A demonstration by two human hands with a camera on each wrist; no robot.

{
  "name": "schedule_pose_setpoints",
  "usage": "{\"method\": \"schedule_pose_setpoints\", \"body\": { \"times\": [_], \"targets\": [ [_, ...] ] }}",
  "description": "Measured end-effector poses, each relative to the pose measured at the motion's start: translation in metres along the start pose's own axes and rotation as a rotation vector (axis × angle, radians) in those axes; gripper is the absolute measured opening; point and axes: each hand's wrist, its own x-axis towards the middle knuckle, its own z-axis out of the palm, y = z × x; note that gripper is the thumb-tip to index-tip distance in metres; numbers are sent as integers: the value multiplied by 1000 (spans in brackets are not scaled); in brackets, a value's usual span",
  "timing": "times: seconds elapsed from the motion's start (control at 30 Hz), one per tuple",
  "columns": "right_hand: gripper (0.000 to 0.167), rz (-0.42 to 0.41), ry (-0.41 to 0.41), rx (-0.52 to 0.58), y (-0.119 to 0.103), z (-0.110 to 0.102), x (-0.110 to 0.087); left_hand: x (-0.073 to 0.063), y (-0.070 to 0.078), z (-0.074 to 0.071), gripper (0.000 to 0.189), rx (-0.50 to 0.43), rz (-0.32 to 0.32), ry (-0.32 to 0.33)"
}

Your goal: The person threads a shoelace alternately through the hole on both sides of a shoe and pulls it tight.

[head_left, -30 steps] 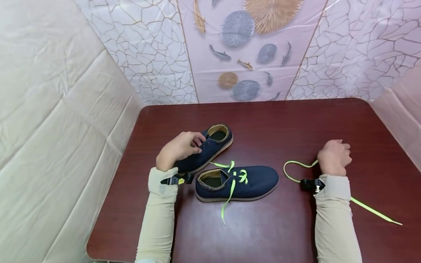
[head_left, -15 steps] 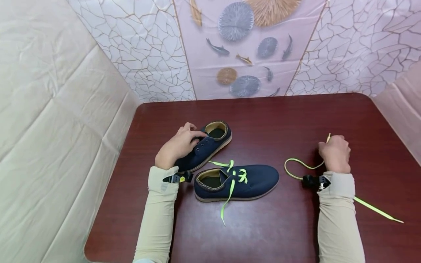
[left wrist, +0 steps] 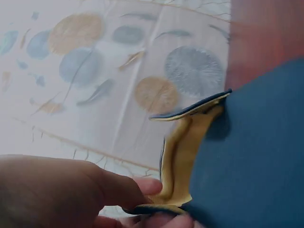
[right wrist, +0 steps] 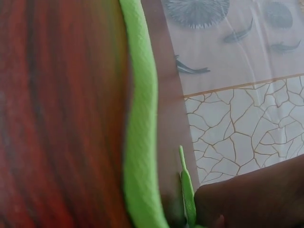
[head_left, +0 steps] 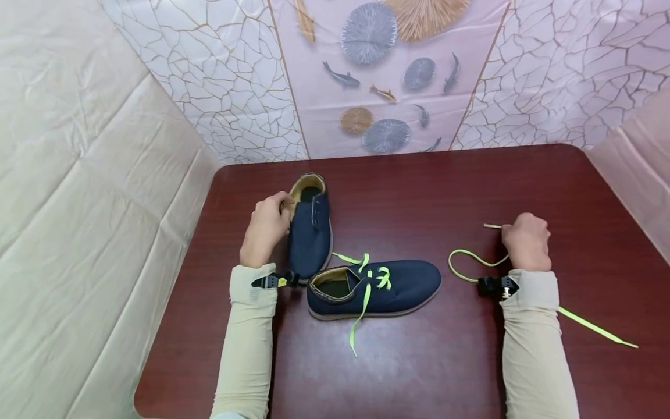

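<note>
My left hand (head_left: 265,228) pinches the left side of a navy shoe (head_left: 309,247), at the edge by its opening. This shoe has bare eyelets, and its heel points to the far side of the table. In the left wrist view, thumb and fingers grip one flap (left wrist: 156,209), and the tan lining shows. My right hand (head_left: 527,241) holds a lime-green shoelace (right wrist: 142,118) near one tip, which pokes out beyond the fingers on the left. The lace loops down under the wrist, and its other end (head_left: 597,331) lies out to the right.
A second navy shoe (head_left: 410,285) lies crosswise in front of the first, toe to the right, its heel close to the first shoe's toe. Lime-green laces (head_left: 384,277) are threaded in it, with loose ends. A patterned cloth (head_left: 387,75) hangs behind the dark red table (head_left: 408,372).
My left hand has turned the unlaced shoe from diagonal to nearly straight, its heel swinging left. My right fingers have shifted on the lace, and its tip now points left.
</note>
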Motion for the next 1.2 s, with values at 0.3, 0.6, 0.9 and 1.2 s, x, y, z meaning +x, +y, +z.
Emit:
{"method": "schedule_pose_setpoints", "body": {
  "times": [0.3, 0.6, 0.9, 1.2],
  "targets": [
    [25, -144, -46, -41, -10, -10, 1, -6, -12, -29, 28, -21, 13, -200],
    [34, -318, -44, 172, -25, -8, 3, -4, -18, -29, 9, 310, 330, -132],
    [18, -347, -98, 667, -59, -5, -10, 0, -8, -13, 10, 320, 408, -123],
    [35, -583, -68, 575, -111, 17, -38, 3, 21, 27, 17, 76, 477, -317]
  ]
}}
